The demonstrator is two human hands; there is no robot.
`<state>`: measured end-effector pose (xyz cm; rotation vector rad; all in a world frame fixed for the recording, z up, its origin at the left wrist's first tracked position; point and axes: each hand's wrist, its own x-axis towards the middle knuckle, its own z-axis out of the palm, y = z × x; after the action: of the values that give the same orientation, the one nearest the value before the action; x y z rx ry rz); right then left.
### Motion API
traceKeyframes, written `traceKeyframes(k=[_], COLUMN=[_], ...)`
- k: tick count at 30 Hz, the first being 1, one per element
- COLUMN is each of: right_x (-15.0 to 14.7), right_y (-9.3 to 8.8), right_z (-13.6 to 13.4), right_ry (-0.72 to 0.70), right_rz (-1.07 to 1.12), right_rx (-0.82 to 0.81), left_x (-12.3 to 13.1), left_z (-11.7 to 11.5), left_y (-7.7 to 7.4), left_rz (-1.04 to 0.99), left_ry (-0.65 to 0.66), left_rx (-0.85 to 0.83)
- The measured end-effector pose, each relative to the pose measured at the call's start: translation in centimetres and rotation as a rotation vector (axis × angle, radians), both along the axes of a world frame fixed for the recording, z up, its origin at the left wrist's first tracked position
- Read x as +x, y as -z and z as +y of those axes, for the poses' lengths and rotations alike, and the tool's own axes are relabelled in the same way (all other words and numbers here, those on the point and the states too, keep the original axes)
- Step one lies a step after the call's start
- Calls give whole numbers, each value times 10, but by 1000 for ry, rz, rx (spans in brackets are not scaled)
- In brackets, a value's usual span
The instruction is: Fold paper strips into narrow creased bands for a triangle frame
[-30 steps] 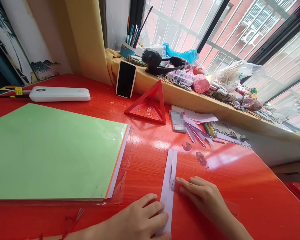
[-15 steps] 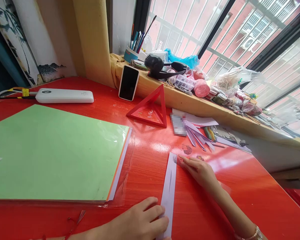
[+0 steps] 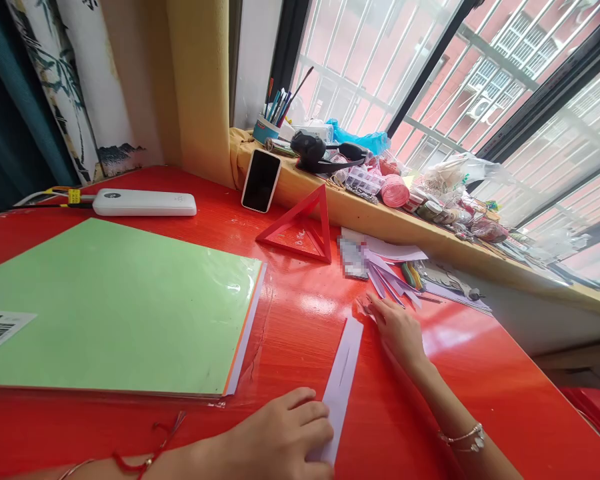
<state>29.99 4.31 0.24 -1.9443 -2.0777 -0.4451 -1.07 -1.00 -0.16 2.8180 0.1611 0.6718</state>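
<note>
A long pale lilac paper strip [image 3: 343,373], folded lengthwise, lies on the glossy red table [image 3: 480,380]. My left hand [image 3: 280,437] rests on its near end with fingers lying flat, pinning it down. My right hand [image 3: 397,327] stretches out flat just past the strip's far end, fingertips close to a small red paper scrap [image 3: 364,305]. Neither hand grips anything.
A wrapped stack of coloured paper with a green top sheet [image 3: 110,307] lies at left. Behind are a white power bank [image 3: 144,202], a phone [image 3: 261,180], a red paper pyramid [image 3: 305,223] and loose lilac strips [image 3: 387,273]. The windowsill is crowded with craft supplies.
My right hand slid along the strip from its middle to beyond its far end. The left hand stayed on the near end. The view tilted up slightly.
</note>
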Motion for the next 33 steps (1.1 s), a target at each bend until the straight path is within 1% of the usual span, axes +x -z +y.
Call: traceKeyframes(k=[2,4,6,8,11,13,15,16,19,23,26,33], right_x=[0,-6,-16,-33,-60,-75,-83,-84,-82,-76,-76,-86], right_y=[-1,-2,-4,-8,-16,-19,-18,-16,-9,-5,-4,-11], right_z=[1,-3,-13,-27,-51,-61,-65,-64,-59,-52,-51,-54], right_ry=[-45,-122,-224,-340,-518,-607,-621,-617,-623,-660,-694,-750], right_rz=[-6,3,28,63,108,198,292,329,383,436,478,549], right_rx=[17,22,9,-28,-146,-304,-396,-413,-405,-418,-427,-458], left_x=[2,4,7,9,11,12,11,10,4,-6,-9,-11], left_z=[1,4,8,13,18,20,21,22,23,24,24,24], left_y=[4,7,8,8,8,9,9,9,5,-1,0,4], left_rz=[1,15,48,84,100,101,93,88,72,54,36,-9], left_ry=[-71,-173,-266,-323,-359,-375,-401,-417,-467,-499,-499,-429], left_rx=[-69,-135,-179,-197,-190,-185,-194,-200,-211,-221,-262,-374])
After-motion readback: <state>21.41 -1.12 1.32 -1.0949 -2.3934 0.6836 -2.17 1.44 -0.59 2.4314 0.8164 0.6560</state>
